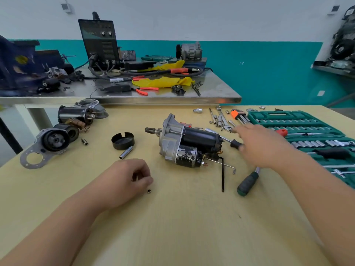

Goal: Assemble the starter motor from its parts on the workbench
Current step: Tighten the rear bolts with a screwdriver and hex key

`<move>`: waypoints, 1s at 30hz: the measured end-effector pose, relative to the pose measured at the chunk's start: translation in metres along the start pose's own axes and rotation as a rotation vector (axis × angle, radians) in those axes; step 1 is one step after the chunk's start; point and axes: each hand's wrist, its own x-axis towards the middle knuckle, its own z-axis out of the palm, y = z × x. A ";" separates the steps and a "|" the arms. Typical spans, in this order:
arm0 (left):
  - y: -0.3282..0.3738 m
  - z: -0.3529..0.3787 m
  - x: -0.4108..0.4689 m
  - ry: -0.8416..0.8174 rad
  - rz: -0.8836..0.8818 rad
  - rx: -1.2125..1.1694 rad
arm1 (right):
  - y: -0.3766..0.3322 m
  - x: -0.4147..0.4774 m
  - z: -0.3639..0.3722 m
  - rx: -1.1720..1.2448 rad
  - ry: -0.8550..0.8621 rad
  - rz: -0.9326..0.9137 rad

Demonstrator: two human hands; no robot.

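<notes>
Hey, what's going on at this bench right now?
A person is working on a starter motor that lies on its side in the middle of the bench. Their right hand, open and blurred, reaches toward a black-handled screwdriver beside the motor. Their left hand rests on the bench, fingers curled, beside a small metal sleeve; whether it holds anything is unclear. Loose housings lie at left, an open socket set at right.

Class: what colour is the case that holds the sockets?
The socket case is green; the head view shows it best.
</notes>
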 end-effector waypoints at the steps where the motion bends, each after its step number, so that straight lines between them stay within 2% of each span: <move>1: 0.004 0.002 -0.002 -0.027 0.043 0.003 | -0.011 0.002 -0.003 0.158 0.059 -0.029; 3: 0.010 0.005 -0.006 -0.083 0.110 0.030 | -0.029 0.002 -0.005 0.379 0.162 -0.064; 6: 0.010 0.007 -0.006 -0.107 0.140 0.071 | -0.045 -0.005 -0.001 0.552 0.271 -0.099; 11: 0.011 0.005 -0.006 -0.079 0.140 0.134 | -0.066 -0.032 0.002 0.709 0.255 -0.172; 13: 0.015 0.006 -0.007 -0.048 0.139 0.078 | -0.084 -0.047 0.002 0.918 0.109 -0.182; 15: 0.024 0.010 -0.008 0.004 0.151 -0.041 | -0.102 -0.058 0.005 1.184 -0.170 -0.162; 17: 0.035 0.015 -0.009 0.085 0.168 -0.145 | -0.119 -0.067 0.006 1.315 -0.406 -0.104; 18: 0.041 0.017 -0.010 0.144 0.179 -0.206 | -0.126 -0.068 0.007 1.441 -0.512 -0.039; 20: 0.054 0.020 -0.007 0.253 0.244 -0.273 | -0.134 -0.066 0.006 1.847 -0.734 0.196; 22: 0.069 0.023 0.001 0.243 0.336 -0.226 | -0.133 -0.061 0.007 2.124 -0.834 0.328; 25: 0.085 0.027 0.015 0.196 0.447 -0.133 | -0.121 -0.052 0.009 2.182 -0.796 0.398; 27: 0.096 0.023 0.029 0.286 0.501 -0.130 | -0.108 -0.046 0.010 2.183 -0.743 0.456; 29: 0.109 0.017 0.055 0.301 0.473 -0.068 | -0.093 -0.038 0.009 2.182 -0.634 0.463; 30: 0.117 0.014 0.074 0.242 0.438 0.038 | -0.085 -0.034 0.008 2.159 -0.557 0.458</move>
